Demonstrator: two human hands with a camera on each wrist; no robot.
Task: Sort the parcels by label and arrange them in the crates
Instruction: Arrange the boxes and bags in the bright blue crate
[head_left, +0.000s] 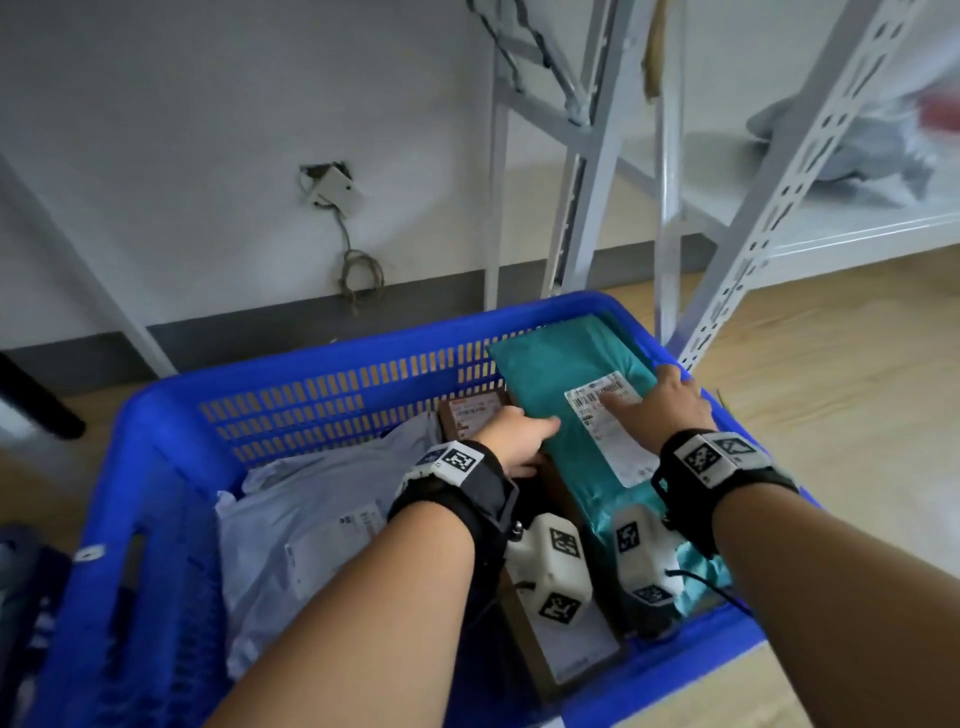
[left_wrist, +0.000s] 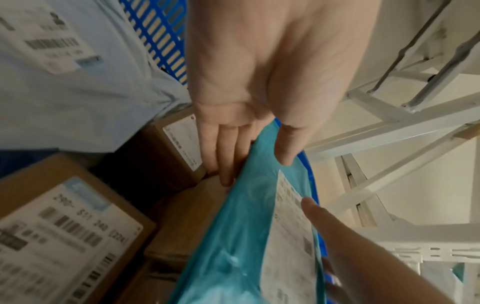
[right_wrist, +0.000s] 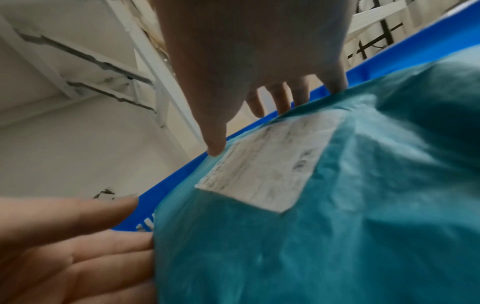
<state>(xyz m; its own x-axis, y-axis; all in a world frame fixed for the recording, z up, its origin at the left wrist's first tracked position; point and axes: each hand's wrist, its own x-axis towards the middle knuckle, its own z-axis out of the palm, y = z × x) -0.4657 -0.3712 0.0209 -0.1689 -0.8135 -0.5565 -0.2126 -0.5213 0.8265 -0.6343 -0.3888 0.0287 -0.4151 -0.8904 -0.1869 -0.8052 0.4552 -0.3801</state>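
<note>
While much of the blue crate (head_left: 171, 436) is taken up by forearms and wrist-worn cameras in the head view, a teal poly-mailer parcel (head_left: 566, 395) is seen lying tilted along the crate's right side, its far end propped against the slotted far wall. The parcel is held at both long edges: the left hand (head_left: 511, 441) is placed at its left edge, thumb on top and fingers tucked beneath, as the left wrist view shows, and the right hand (head_left: 670, 402) is set at the right edge, thumb pressed on or beside the white shipping label (head_left: 610, 431) and fingers curled over the far edge. Each grip is thus clamped on the parcel. The label's print is blurred in every view and cannot be read. Beneath the parcel, brown cardboard boxes (left_wrist: 64, 224) are partly covered; one near label is only partly legible. A pale grey mailer bag (head_left: 306, 525) is seen in the crate's left half, its lower part cut off by the left forearm. Just behind the crate, the uprights of white metal shelving (head_left: 737, 249) are seen, and a blurred grey bag (head_left: 852, 150) is lying on its shelf. A loose cable (head_left: 358, 275) is hung on the wall.
</note>
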